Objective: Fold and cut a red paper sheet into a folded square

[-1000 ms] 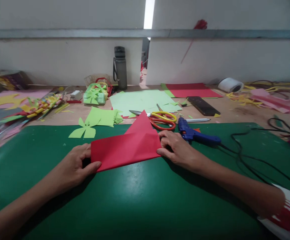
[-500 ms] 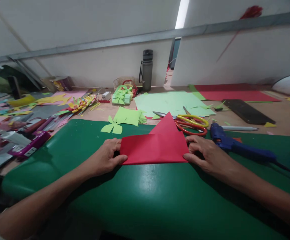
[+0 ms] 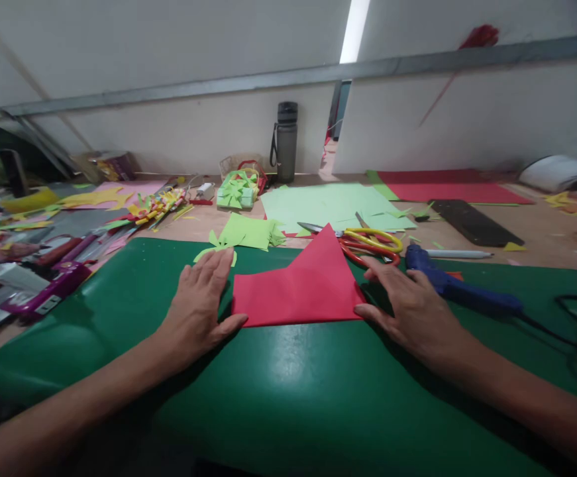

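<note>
A folded sheet of red paper lies on the green mat, its straight fold toward me and a pointed corner sticking up at the far right. My left hand is open at the paper's left end, fingers raised and the thumb at the near left corner. At the right end my right hand is also open, its thumb touching the near right corner and its fingers stretched beyond the edge. Just behind the paper lie scissors with yellow handles and scissors with red handles.
To the right are a blue glue gun with a black cord, a white pen and a dark phone. Green paper cutouts, pale green sheets and a bottle stand or lie behind. Craft clutter covers the left.
Both hands have loosened from the red paper's ends. The left fingers have lifted and straightened, and the right fingers have stretched out. The view has shifted slightly to the right.
</note>
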Demonstrator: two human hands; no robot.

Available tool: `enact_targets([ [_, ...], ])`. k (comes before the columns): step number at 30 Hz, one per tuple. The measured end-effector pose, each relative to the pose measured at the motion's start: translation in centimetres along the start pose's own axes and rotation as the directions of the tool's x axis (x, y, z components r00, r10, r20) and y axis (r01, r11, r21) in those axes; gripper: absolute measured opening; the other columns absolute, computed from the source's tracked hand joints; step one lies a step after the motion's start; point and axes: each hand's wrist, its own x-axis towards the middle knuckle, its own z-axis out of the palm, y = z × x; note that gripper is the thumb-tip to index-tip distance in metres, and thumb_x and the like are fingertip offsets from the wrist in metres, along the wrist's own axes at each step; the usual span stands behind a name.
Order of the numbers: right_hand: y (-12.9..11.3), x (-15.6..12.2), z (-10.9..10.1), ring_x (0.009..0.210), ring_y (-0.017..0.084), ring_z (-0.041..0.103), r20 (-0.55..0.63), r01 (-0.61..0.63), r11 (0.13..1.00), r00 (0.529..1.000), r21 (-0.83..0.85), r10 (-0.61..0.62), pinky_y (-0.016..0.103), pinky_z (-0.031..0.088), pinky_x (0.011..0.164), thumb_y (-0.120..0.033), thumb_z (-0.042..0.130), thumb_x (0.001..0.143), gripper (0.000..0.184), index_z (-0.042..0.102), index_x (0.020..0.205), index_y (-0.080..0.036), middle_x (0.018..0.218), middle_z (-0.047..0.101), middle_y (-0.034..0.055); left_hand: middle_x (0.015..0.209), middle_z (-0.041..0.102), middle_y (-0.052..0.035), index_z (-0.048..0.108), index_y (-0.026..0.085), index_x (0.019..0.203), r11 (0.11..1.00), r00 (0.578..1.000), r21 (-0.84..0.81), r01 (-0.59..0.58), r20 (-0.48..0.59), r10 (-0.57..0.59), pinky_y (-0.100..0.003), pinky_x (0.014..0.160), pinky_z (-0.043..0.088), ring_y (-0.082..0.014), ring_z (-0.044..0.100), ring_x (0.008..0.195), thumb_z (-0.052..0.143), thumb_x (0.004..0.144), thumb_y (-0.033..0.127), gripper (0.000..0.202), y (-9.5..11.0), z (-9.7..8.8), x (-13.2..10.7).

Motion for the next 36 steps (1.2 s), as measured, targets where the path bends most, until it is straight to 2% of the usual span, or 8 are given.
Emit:
enact_targets([
  [1, -0.2, -0.1, -0.2, 0.087, 0.027, 0.057, -0.046, 0.07, 0.994, 0.996, -0.084, -0.074, 0.042, 0.039, 0.076, -0.032, 0.044, 0.092, 0.046, 0.038, 0.132, -0.012, 0.098, 0.062, 0.0135, 0.146, 0.025, -0.0213, 0.009, 0.018, 0.145, 0.995, 0.999, 0.082, -0.051, 0.003, 0.051, -0.063, 0.102, 0.023, -0.0397, 0.018, 0.135, 0.06, 0.082, 0.03, 0.082, 0.1, 0.0, -0.1],
  [3, -0.7, -0.1, -0.6, 0.076, 0.024, 0.054, -0.037, 0.258, 0.949, 0.962, -0.182, -0.269, 0.038, 0.038, 0.072, -0.02, 0.04, 0.093, 0.044, 0.035, 0.136, -0.015, 0.087, 0.061, 0.0092, 0.151, 0.016, -0.0186, 0.005, 0.027, 0.146, 0.962, 0.981, 0.195, -0.192, 0.075, 0.181, -0.069, 0.1, 0.016, -0.042, 0.008, 0.138, 0.053, 0.086, 0.018, 0.077, 0.5, -0.2, 0.1],
  [6, -1.2, 0.1, -1.4, 0.064, 0.019, 0.049, 0.106, 0.506, 0.848, 0.862, -0.158, -0.495, 0.032, 0.036, 0.065, -0.005, 0.035, 0.09, 0.051, 0.033, 0.139, -0.019, 0.076, 0.056, 0.004, 0.153, 0.01, -0.0142, 0.004, 0.037, 0.146, 0.881, 0.891, 0.194, -0.432, 0.247, 0.382, -0.07, 0.099, 0.016, -0.0418, 0.003, 0.139, 0.042, 0.084, 0.001, 0.081, 0.9, -0.5, 0.7],
  [10, -1.5, 0.7, -1.9, 0.062, 0.017, 0.048, 0.257, 0.599, 0.789, 0.791, -0.136, -0.555, 0.03, 0.034, 0.061, -0.006, 0.039, 0.089, 0.057, 0.028, 0.142, -0.024, 0.077, 0.056, 0.0038, 0.155, 0.008, -0.0116, 0.0, 0.043, 0.144, 0.828, 0.779, 0.09, -0.553, 0.409, 0.476, -0.07, 0.099, 0.018, -0.0417, 0.002, 0.139, 0.042, 0.078, -0.006, 0.092, 1.2, -0.9, 1.8],
  [15, -1.9, 1.2, -2.0, 0.068, 0.018, 0.052, 0.335, 0.63, 0.766, 0.755, -0.13, -0.564, 0.03, 0.034, 0.062, -0.011, 0.046, 0.088, 0.062, 0.024, 0.145, -0.027, 0.083, 0.058, 0.0052, 0.155, 0.005, -0.013, -0.003, 0.044, 0.144, 0.809, 0.707, -0.007, -0.587, 0.483, 0.517, -0.073, 0.097, 0.016, -0.0427, 0.002, 0.138, 0.044, 0.076, -0.004, 0.095, 1.4, -0.9, 2.5],
  [18, -2.0, 1.4, -2.0, 0.068, 0.019, 0.052, 0.376, 0.631, 0.767, 0.742, -0.115, -0.555, 0.031, 0.033, 0.061, -0.013, 0.048, 0.088, 0.064, 0.023, 0.145, -0.029, 0.084, 0.058, 0.0052, 0.154, 0.005, -0.0144, -0.003, 0.044, 0.144, 0.811, 0.69, -0.019, -0.585, 0.514, 0.509, -0.073, 0.096, 0.019, -0.0431, 0.002, 0.138, 0.044, 0.076, -0.003, 0.095, 1.5, -0.9, 2.6],
  [25, -2.2, 1.7, -2.4, 0.067, 0.018, 0.05, 0.396, 0.636, 0.768, 0.725, -0.073, -0.563, 0.031, 0.031, 0.059, -0.011, 0.049, 0.088, 0.063, 0.026, 0.143, -0.029, 0.083, 0.057, 0.0044, 0.155, 0.005, -0.0115, -0.001, 0.044, 0.144, 0.816, 0.691, -0.008, -0.577, 0.527, 0.494, -0.069, 0.098, 0.021, -0.041, 0.005, 0.139, 0.046, 0.079, 0.0, 0.092, 1.6, -0.7, 2.5],
  [36, -2.2, 2.3, -2.5, 0.061, 0.017, 0.047, 0.435, 0.681, 0.729, 0.677, -0.063, -0.594, 0.03, 0.027, 0.054, -0.008, 0.044, 0.089, 0.063, 0.021, 0.145, -0.027, 0.077, 0.055, 0.0025, 0.154, 0.013, -0.0109, 0.011, 0.045, 0.143, 0.826, 0.674, -0.037, -0.562, 0.558, 0.484, -0.07, 0.1, 0.017, -0.0402, 0.002, 0.139, 0.052, 0.079, 0.002, 0.087, 2.1, -0.5, 3.0],
])
